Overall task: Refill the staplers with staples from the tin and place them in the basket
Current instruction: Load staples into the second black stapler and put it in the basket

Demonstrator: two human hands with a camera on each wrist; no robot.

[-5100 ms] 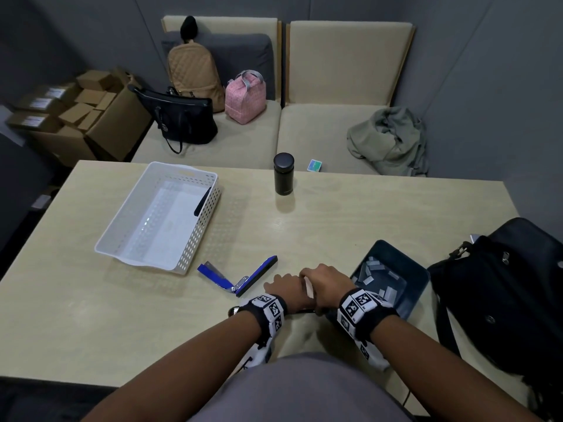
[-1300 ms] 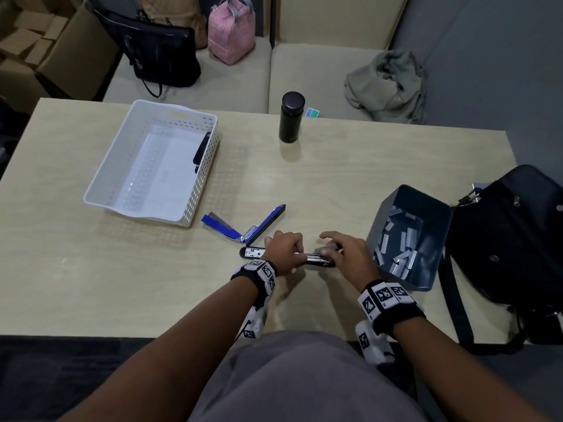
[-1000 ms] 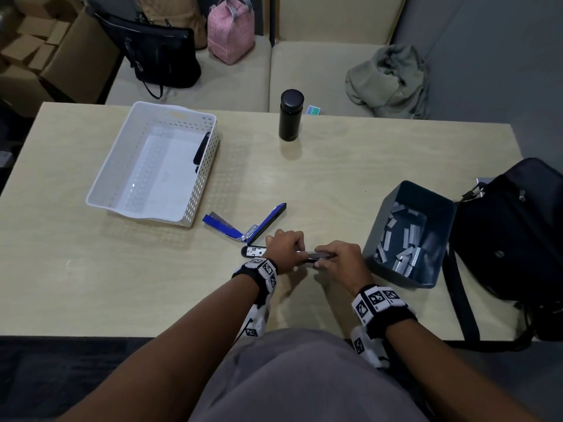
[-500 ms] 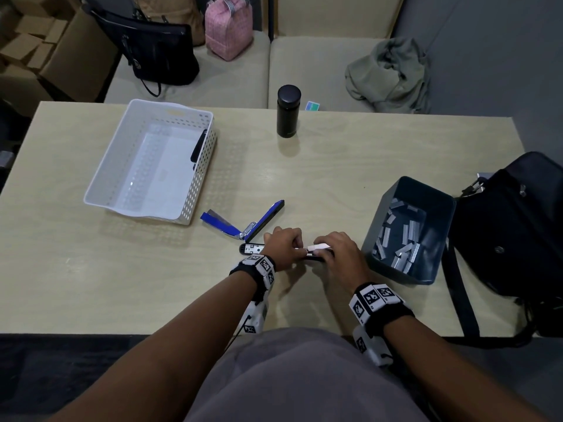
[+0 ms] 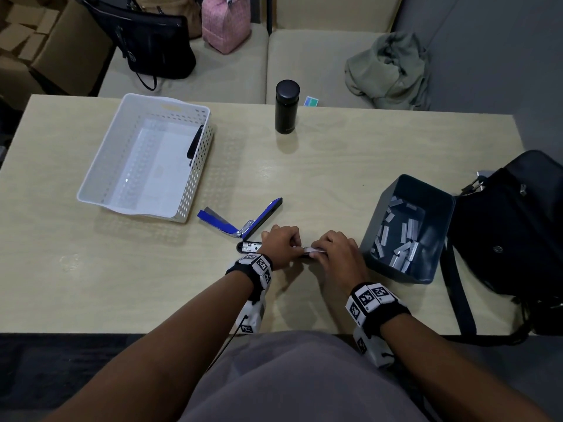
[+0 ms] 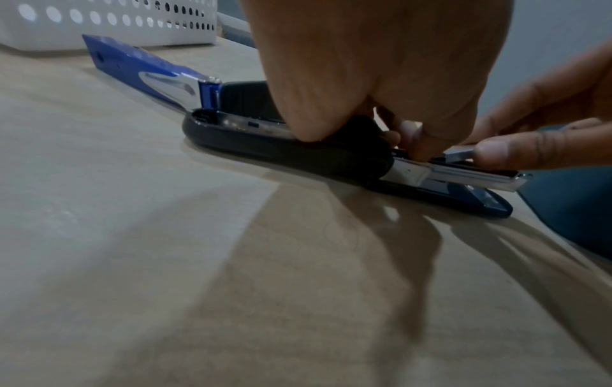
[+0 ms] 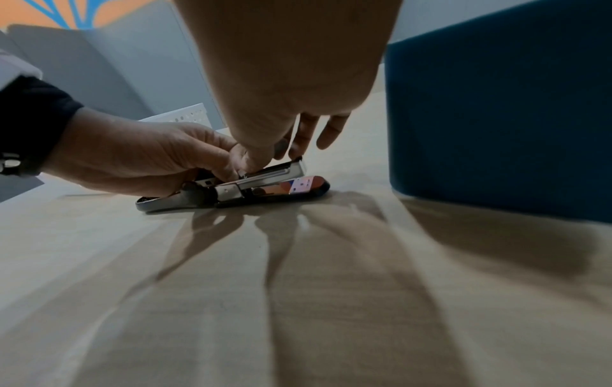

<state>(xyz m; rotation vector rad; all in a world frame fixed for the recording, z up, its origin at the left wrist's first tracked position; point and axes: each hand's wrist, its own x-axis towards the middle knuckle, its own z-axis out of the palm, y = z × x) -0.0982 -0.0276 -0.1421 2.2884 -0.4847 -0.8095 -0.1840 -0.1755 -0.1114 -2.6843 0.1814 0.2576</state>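
Note:
A black stapler lies opened flat on the table near its front edge. My left hand grips it at the hinge, with the fingers curled over the body. My right hand pinches a silvery staple strip on top of the metal magazine. A blue stapler lies spread open just behind the black one. The dark tin with several loose staple strips stands to the right of my right hand. The white basket at the back left holds one black stapler.
A black flask stands at the table's far edge. A black bag lies against the tin on the right. Bags and a crumpled garment sit on the bench beyond the table.
Both hands stay on the black stapler. A pale staple strip has come into sight between them, on top of the magazine, and my right fingers have closed in over it.

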